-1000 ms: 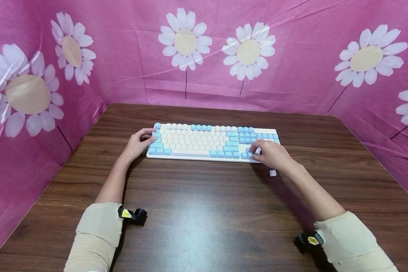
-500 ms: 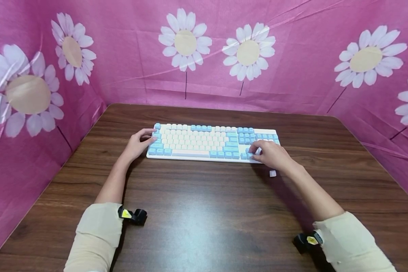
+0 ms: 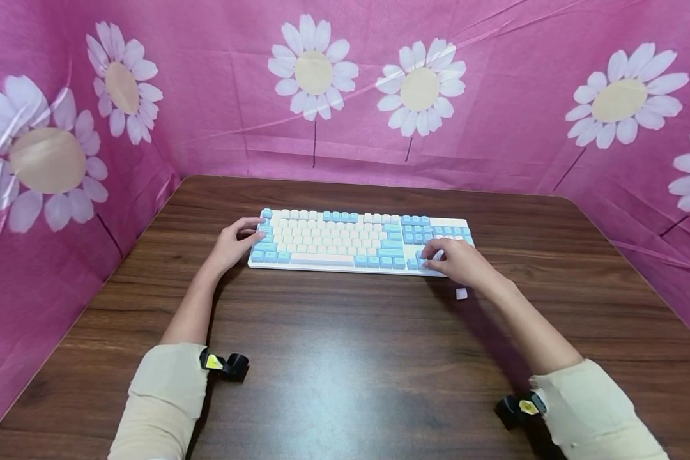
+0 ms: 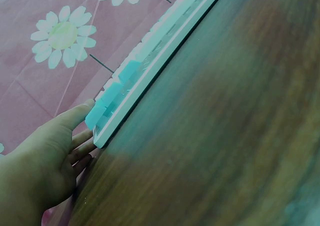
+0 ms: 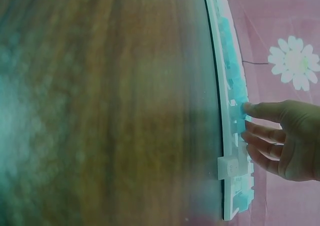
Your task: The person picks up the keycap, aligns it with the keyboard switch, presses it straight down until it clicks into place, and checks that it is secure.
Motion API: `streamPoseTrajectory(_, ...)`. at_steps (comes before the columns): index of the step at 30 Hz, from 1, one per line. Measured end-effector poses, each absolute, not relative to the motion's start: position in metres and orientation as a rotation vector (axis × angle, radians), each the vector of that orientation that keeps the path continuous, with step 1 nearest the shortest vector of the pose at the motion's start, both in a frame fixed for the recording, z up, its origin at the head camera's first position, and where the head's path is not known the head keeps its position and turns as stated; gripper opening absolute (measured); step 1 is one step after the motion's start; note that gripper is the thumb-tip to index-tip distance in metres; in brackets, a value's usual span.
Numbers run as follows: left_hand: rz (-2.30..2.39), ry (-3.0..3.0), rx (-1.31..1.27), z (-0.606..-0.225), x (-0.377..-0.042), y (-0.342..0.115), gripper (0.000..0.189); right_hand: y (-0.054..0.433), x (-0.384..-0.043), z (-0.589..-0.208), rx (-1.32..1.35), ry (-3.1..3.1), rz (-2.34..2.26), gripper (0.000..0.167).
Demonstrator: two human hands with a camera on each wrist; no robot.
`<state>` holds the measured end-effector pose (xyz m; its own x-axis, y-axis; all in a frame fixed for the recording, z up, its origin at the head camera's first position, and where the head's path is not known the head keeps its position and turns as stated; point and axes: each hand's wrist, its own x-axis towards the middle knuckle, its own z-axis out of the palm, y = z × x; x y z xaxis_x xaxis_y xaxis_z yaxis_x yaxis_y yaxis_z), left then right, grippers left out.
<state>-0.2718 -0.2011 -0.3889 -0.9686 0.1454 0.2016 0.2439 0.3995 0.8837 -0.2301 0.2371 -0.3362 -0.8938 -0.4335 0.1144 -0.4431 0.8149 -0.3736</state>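
Note:
A white and light-blue computer keyboard lies flat on the wooden table. At its left end, my left hand holds the edge; in the left wrist view the thumb touches a blue corner key and the other fingers reach behind the end. My right hand is bent over the keyboard's lower right, thumb and index finger pinching a blue keycap near the arrow keys. The palm hides part of the number pad. A loose white keycap lies on the table just below that hand.
Brown wooden table surrounds the keyboard. A pink cloth with daisies hangs behind and along the sides. Black wrist cameras are strapped over both rolled sleeves.
The right thumb has shifted slightly at the blue keycap. The left hand, the keyboard and the loose white keycap stay where they were.

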Motion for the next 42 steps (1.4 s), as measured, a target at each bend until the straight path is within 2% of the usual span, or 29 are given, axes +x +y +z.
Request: streamPoseTrajectory(42,-1.637,-2.554,-0.367,-0.3894,-0.2713,-0.2017,0.04,0.2393,-0.2316,-0.3407,0.6,-2.988,0.969,0.006)
